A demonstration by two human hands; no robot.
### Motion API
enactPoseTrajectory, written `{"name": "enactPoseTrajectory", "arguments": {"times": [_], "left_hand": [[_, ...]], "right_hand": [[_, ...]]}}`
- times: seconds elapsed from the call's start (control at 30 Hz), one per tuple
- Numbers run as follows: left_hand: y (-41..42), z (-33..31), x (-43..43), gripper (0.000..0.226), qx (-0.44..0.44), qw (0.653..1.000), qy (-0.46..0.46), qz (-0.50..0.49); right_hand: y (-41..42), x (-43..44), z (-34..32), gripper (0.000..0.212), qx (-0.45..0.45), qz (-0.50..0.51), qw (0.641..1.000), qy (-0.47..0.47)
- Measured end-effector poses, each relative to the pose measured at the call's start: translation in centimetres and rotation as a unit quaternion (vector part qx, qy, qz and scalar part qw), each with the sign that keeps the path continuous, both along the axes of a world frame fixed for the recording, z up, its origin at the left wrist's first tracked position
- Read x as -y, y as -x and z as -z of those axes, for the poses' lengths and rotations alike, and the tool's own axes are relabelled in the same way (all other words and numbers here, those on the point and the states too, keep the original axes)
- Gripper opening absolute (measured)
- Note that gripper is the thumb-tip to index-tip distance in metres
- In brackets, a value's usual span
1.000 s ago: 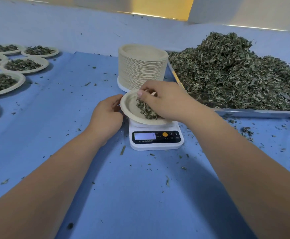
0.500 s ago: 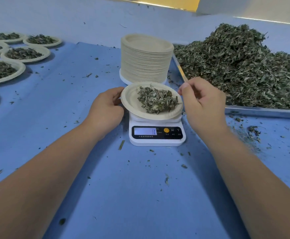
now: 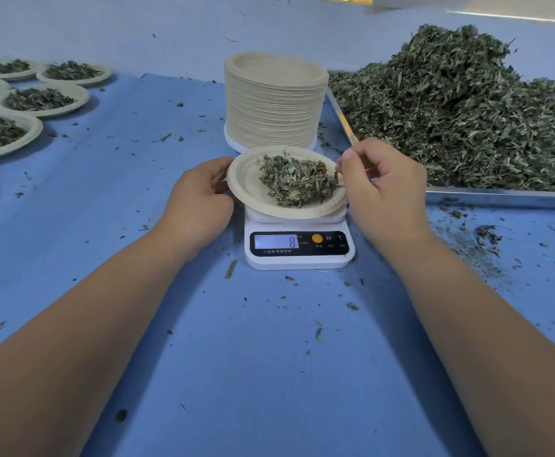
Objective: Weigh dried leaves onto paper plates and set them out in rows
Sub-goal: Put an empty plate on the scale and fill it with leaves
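A paper plate (image 3: 246,189) with a small heap of dried leaves (image 3: 297,184) sits on a white digital scale (image 3: 299,255) whose display reads 8. My left hand (image 3: 200,199) holds the plate's left rim with curled fingers. At the plate's right rim, my right hand (image 3: 385,192) has its fingers curled, and thumb and forefinger pinch a thin bit of dried leaf. Filled plates (image 3: 39,98) lie in rows at the far left.
A tall stack of empty paper plates (image 3: 274,103) stands right behind the scale. A metal tray (image 3: 500,196) heaped with a big pile of dried leaves (image 3: 460,120) fills the right. Leaf crumbs are scattered over the blue cloth (image 3: 236,374).
My right hand has lifted off the plate, leaving a heap of leaves on it, and now sits at the right rim. The left hand stays at the left rim.
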State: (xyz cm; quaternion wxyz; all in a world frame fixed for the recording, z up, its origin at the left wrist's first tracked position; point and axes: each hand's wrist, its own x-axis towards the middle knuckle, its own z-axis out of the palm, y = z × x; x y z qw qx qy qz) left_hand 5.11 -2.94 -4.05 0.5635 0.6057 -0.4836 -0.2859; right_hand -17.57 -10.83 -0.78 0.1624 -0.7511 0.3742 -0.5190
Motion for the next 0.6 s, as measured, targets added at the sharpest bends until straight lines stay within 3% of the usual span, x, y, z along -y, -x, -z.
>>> {"name": "enactPoseTrajectory", "arguments": {"times": [0.23, 0.3, 0.43, 0.6], "left_hand": [[0.2, -0.2, -0.1, 0.072, 0.006, 1.000, -0.001, 0.003], [0.2, -0.3, -0.2, 0.075, 0.000, 1.000, -0.005, -0.004], [0.1, -0.3, -0.2, 0.087, -0.002, 1.000, -0.006, -0.005], [-0.1, -0.2, -0.2, 0.075, 0.000, 1.000, 0.003, 0.008]], "right_hand": [[0.3, 0.2, -0.1, 0.014, -0.033, -0.002, 0.999, -0.036], [0.2, 0.1, -0.8, 0.012, -0.095, -0.012, 0.995, -0.035], [-0.8, -0.3, -3.8, 0.032, -0.249, -0.054, 0.967, -0.002], [-4.6, 0.1, -6.1, 0.056, -0.455, -0.042, 0.890, -0.012]]}}
